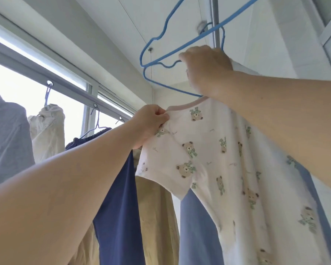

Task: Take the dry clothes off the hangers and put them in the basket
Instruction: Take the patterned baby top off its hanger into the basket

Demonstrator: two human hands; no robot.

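Observation:
A white shirt with a teddy-bear print hangs in the middle of the view, half off a blue wire hanger. My left hand pinches the shirt's left shoulder by the pale pink neckline. Higher up, my right hand grips the hanger together with the shirt's other shoulder, close to the vertical drying pole. A second blue hanger shows above it. The basket is not in view.
More clothes hang along the window rail: a grey garment at far left, a cream one, dark blue trousers, a beige piece and a light blue one behind the shirt.

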